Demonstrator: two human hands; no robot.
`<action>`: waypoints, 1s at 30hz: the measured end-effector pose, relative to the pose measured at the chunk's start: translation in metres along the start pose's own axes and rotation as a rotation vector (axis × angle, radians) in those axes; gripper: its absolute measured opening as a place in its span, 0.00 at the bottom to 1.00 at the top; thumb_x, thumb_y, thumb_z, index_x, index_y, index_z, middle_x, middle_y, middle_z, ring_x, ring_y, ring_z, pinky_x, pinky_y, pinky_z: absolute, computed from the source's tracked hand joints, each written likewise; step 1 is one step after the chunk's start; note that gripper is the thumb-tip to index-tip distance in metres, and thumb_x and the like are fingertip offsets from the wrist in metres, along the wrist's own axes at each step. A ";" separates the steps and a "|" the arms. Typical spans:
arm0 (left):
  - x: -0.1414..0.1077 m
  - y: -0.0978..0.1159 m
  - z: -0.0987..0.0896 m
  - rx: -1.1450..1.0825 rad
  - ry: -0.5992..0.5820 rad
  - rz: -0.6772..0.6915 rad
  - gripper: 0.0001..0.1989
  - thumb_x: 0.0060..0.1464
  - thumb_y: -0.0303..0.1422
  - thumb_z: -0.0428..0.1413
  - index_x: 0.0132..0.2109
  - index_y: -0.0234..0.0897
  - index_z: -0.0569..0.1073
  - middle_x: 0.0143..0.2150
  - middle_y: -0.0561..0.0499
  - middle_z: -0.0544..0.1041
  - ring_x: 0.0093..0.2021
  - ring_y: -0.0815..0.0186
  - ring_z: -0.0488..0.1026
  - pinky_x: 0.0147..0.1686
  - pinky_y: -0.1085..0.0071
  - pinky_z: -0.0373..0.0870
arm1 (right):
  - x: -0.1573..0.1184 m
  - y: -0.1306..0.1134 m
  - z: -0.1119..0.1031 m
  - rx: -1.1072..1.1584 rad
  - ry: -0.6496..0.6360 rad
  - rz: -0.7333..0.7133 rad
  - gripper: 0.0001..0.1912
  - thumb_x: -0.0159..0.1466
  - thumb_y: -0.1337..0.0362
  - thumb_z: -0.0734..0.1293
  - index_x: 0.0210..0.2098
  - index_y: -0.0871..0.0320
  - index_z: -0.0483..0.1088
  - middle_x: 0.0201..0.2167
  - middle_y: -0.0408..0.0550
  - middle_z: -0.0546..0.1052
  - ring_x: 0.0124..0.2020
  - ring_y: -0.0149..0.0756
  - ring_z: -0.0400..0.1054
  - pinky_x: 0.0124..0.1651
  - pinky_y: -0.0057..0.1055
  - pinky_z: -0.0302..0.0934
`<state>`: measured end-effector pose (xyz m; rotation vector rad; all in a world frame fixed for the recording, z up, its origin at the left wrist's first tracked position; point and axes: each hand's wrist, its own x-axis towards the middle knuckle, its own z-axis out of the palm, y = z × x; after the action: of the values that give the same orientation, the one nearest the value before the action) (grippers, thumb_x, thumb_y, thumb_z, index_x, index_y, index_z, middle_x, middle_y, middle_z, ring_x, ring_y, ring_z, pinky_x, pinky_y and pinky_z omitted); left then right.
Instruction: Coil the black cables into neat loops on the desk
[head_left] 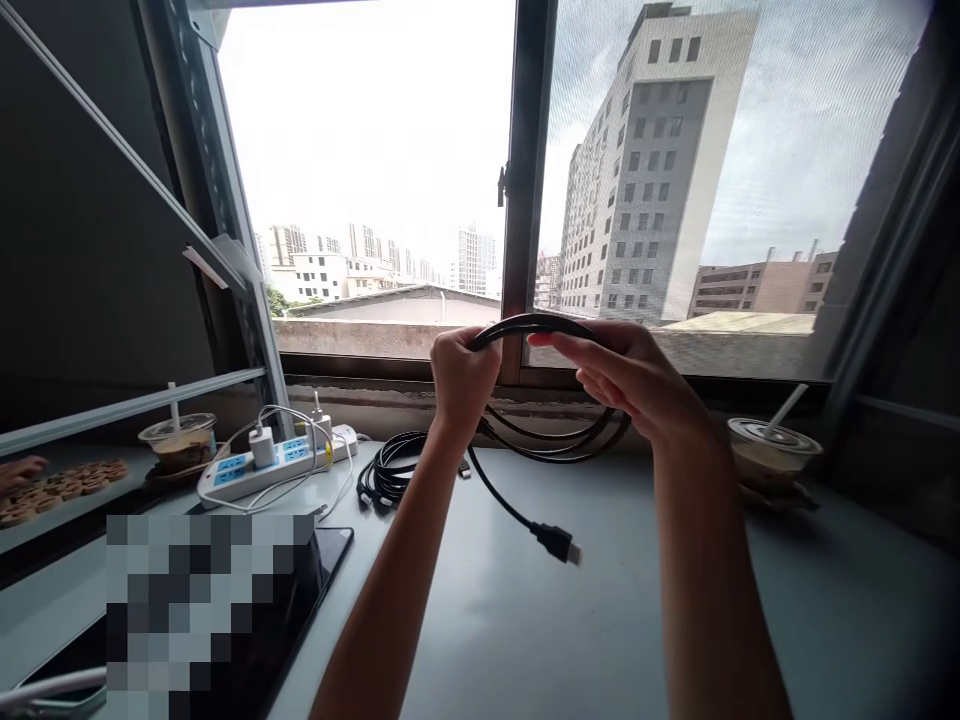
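A black cable [536, 322], wound in several loops, hangs in the air between my hands. My left hand [463, 375] is closed in a fist around the left side of the coil. At the right side, my right hand [626, 370] has its fingers curved around the loops, partly hidden behind them. One cable end dangles below the coil, with a black HDMI-looking plug [555, 541] above the table. Behind my left forearm, a second coil of black cable [386, 470] lies on the table, with a small metal connector [465, 468] beside it.
A white power strip [281, 465] with plugged-in chargers and white cords lies at the left. Lidded cups with straws stand at the left [180, 440] and right [772, 450]. A dark, partly blurred flat device [322, 560] lies front left. The window [397, 340] is behind the table [555, 640].
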<state>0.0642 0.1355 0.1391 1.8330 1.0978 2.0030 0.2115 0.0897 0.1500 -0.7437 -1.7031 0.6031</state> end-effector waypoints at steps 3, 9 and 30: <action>0.001 -0.015 0.007 0.009 -0.162 -0.208 0.14 0.49 0.35 0.50 0.18 0.36 0.67 0.13 0.53 0.66 0.15 0.70 0.65 0.19 0.74 0.61 | -0.002 -0.006 0.000 -0.002 0.088 0.015 0.18 0.56 0.53 0.67 0.37 0.61 0.76 0.10 0.33 0.51 0.10 0.18 0.44 0.12 0.21 0.36; -0.004 -0.028 0.023 0.008 -0.378 -0.420 0.16 0.49 0.35 0.51 0.18 0.34 0.70 0.17 0.46 0.72 0.17 0.66 0.70 0.20 0.73 0.66 | 0.000 -0.013 0.009 0.015 0.398 -0.034 0.13 0.53 0.57 0.69 0.32 0.60 0.76 0.08 0.33 0.53 0.09 0.20 0.45 0.11 0.23 0.36; -0.003 -0.023 0.025 -0.844 -0.600 -0.470 0.19 0.58 0.45 0.47 0.28 0.34 0.66 0.28 0.48 0.76 0.37 0.66 0.75 0.39 0.75 0.67 | 0.012 0.001 0.007 0.429 0.532 -0.039 0.13 0.52 0.60 0.67 0.37 0.57 0.71 0.10 0.30 0.48 0.11 0.21 0.38 0.13 0.24 0.35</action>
<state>0.0809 0.1594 0.1206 1.3760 0.3499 1.2116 0.2026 0.0992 0.1555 -0.5010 -1.0492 0.6469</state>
